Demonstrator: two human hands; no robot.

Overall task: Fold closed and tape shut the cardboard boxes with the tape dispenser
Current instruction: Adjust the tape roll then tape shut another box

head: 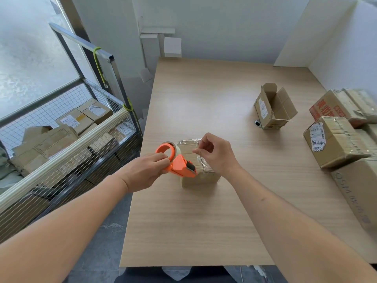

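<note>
A small closed cardboard box point(201, 178) stands on the wooden table point(204, 221) near its left edge, with clear tape over its top. My left hand point(146, 172) grips the orange tape dispenser point(177, 162) just above the box's left side. My right hand point(216, 152) pinches the clear tape end over the box top, fingers curled. A second small box point(271, 107) with open flaps stands further back on the right.
Several taped boxes point(334, 139) are stacked at the table's right edge. A wire cage cart point(61, 139) full of cardboard boxes stands left of the table. White boards lean on the back wall. A small round object point(258, 123) lies by the open box.
</note>
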